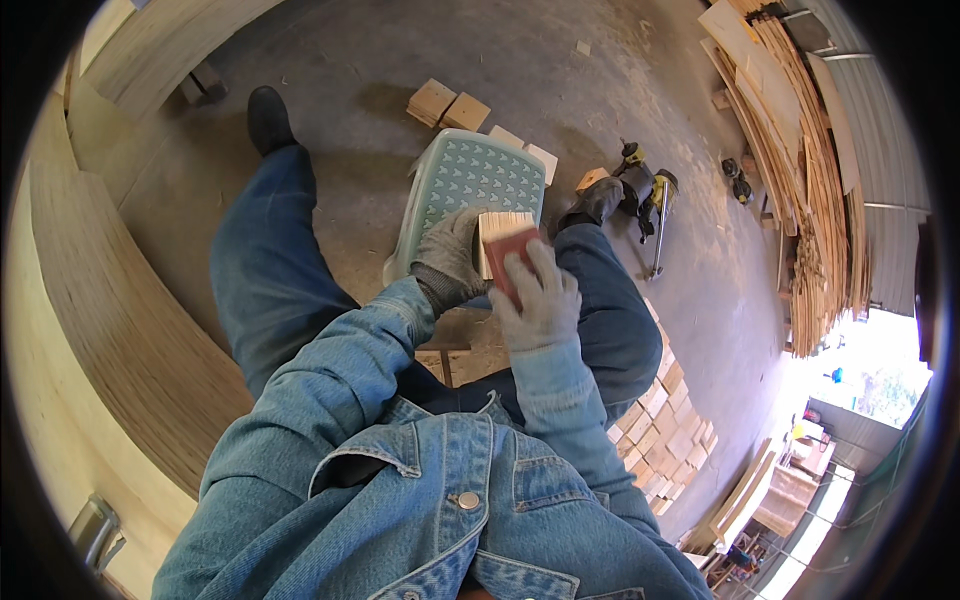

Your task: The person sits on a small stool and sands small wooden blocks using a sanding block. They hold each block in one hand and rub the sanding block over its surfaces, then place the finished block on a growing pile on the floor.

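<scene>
My left hand [449,252], in a grey work glove, is closed round a pale wooden block [503,226] with a ridged, layered edge. A reddish-brown piece of sandpaper [510,256] lies against the block's near face. The gloved fingers of my right hand [541,308] press on it from the right. Both hands are between my knees, over the near end of a pale green plastic stool [478,172] with a raised pattern on top. What lies under the left fingers is hidden.
Wooden blocks [447,104] lie on the floor beyond the stool. Beside my right foot are yellow-and-black power tools [640,185]. Many small blocks [662,428] cover the floor right of my right knee. Long boards [800,170] are stacked far right; a curved-looking plywood edge [120,320] runs along my left.
</scene>
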Motion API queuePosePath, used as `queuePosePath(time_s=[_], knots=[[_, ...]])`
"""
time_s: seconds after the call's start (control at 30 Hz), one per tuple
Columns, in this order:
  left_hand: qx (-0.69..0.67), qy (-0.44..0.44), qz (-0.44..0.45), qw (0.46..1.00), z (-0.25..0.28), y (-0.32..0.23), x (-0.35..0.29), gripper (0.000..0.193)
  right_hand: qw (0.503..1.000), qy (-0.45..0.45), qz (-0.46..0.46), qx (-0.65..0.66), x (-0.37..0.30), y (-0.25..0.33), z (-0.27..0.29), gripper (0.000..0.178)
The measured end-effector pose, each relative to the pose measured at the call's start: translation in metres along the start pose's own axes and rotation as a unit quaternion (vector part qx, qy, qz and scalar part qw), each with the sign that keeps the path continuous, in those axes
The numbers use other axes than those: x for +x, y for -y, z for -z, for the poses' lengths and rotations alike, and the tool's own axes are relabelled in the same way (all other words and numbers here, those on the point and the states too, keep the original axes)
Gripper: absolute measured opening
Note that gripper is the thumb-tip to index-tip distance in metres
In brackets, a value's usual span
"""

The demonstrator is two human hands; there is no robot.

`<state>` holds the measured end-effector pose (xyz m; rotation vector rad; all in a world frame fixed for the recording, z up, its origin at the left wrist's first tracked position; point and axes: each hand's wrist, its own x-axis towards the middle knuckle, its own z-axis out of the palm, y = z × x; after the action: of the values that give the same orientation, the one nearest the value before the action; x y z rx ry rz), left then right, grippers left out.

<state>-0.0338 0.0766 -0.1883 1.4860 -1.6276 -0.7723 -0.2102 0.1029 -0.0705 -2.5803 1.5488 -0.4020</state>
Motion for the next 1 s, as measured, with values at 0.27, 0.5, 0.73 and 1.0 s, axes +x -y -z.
queuePosePath(time_s=[0.27, 0.5, 0.73, 1.0], knots=[[0.016, -0.04, -0.012, 0.999, -0.004, -0.005, -0.002, 0.093, 0.999, -0.01, 0.01, 0.03, -0.039, -0.009, 0.011, 0.054], [0.019, -0.041, -0.018, 0.999, -0.002, -0.003, -0.001, 0.097, 0.998, -0.016, -0.053, 0.0, 0.056, -0.031, -0.008, 0.052], [-0.002, -0.035, -0.031, 0.999, 0.003, -0.005, 0.001, 0.094, 0.996, 0.0, -0.088, 0.0, 0.048, -0.034, -0.009, 0.056], [0.018, -0.028, -0.01, 0.999, 0.004, -0.012, 0.0, 0.095, 0.999, -0.027, -0.014, 0.024, -0.059, -0.015, 0.014, 0.057]])
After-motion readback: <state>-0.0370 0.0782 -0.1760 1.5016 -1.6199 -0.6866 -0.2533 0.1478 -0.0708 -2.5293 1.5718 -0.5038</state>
